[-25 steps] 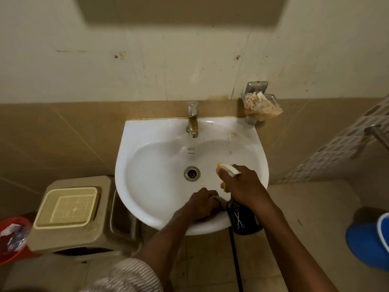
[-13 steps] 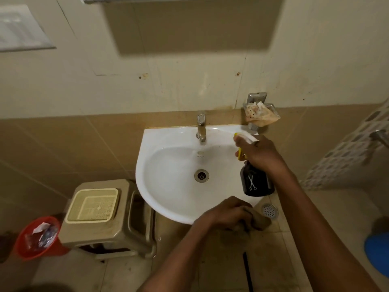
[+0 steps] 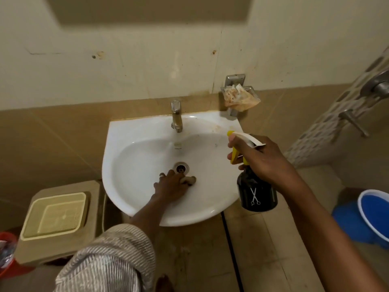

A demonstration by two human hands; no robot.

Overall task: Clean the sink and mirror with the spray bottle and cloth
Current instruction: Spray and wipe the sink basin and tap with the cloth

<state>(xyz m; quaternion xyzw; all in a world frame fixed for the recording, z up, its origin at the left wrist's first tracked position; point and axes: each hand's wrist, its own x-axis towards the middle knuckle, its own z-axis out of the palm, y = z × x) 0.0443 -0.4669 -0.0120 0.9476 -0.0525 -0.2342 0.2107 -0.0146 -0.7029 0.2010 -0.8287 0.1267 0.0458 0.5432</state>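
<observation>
My left hand (image 3: 171, 187) presses a small brown cloth (image 3: 188, 179) against the bottom of the white sink (image 3: 134, 131), just beside the drain (image 3: 181, 167), fingers curled over the wad so only its right end pokes out. My right hand (image 3: 260, 158) is wrapped round the neck of the black spray bottle (image 3: 256, 191), fingers on the yellow trigger, holding it in the air over the basin's right rim with the nozzle aimed left across the bowl. If I squeeze now, I judge the mist lands on my own knuckles and forearm as much as on the porcelain, since the cloth hand sits in the line of the nozzle. The cloth is bunched small, so a wide wipe could slip it out from under my palm, or push it onto the drain. The brown marks near the tap (image 3: 176, 119) lie well apart from the cloth, at the back rim. The mirror is not in view, so I take that part as not yet done.
</observation>
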